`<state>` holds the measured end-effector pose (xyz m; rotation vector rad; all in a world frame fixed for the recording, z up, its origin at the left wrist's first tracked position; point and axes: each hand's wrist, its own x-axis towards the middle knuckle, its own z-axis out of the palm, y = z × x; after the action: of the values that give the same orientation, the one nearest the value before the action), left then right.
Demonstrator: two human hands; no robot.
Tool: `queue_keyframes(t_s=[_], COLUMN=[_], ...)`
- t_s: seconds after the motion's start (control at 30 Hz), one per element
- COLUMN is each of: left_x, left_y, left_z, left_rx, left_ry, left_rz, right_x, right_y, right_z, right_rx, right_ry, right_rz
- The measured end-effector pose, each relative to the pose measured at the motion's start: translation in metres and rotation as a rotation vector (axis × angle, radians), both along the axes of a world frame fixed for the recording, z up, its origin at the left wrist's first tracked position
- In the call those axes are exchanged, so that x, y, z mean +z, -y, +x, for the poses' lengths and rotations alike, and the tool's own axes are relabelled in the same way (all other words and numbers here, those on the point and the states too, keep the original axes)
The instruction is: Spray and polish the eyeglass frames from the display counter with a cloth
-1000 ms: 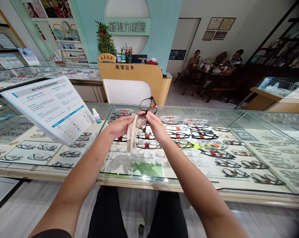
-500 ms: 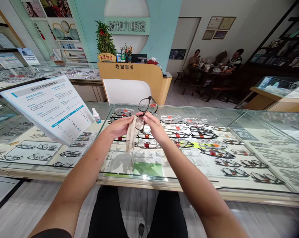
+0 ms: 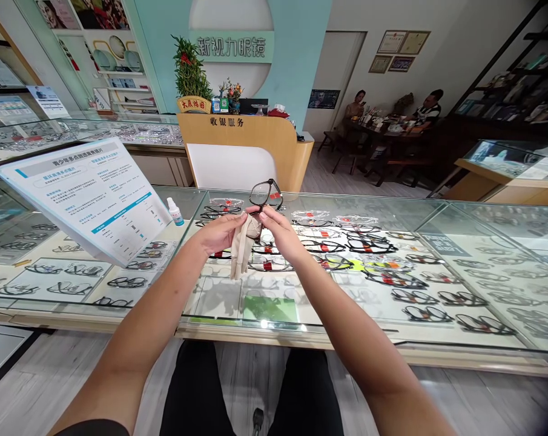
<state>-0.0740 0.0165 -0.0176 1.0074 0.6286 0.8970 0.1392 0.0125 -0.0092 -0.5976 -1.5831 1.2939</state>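
Observation:
A pair of black-framed glasses (image 3: 263, 195) is held up over the glass display counter (image 3: 301, 315). My right hand (image 3: 277, 233) pinches the frame at its lower lens. My left hand (image 3: 219, 233) grips a beige cleaning cloth (image 3: 241, 251), pressed against that lower lens, with the cloth's end hanging down. The upper lens stands free above both hands.
Under the counter glass lie several rows of spectacle frames (image 3: 369, 254). A tilted printed information board (image 3: 89, 197) stands at the left, with a small spray bottle (image 3: 175, 212) beside it. A wooden cashier desk (image 3: 246, 148) is behind. Two people sit at a table (image 3: 392, 130) at the back right.
The glasses have turned slightly in my hands and sit a little lower and further left; the cloth stays pressed on the lower lens. The view has shifted slightly.

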Motion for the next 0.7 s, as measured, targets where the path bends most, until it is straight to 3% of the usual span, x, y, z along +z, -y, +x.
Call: queue_keyframes(t_s=[0.2, 0.7], left_x=[0.0012, 0.0036], left_y=[0.0046, 0.0071], left_z=[0.0042, 0.006], left_rx=[0.015, -0.002], left_ry=[-0.043, -0.066], left_rz=[-0.021, -0.025], right_x=[-0.0005, 0.0015], right_y=[0.0016, 0.003], right_z=[-0.0015, -0.0013], right_rx=[0.051, 0.071], right_ry=[-0.074, -0.136], right_rz=[-0.095, -0.13])
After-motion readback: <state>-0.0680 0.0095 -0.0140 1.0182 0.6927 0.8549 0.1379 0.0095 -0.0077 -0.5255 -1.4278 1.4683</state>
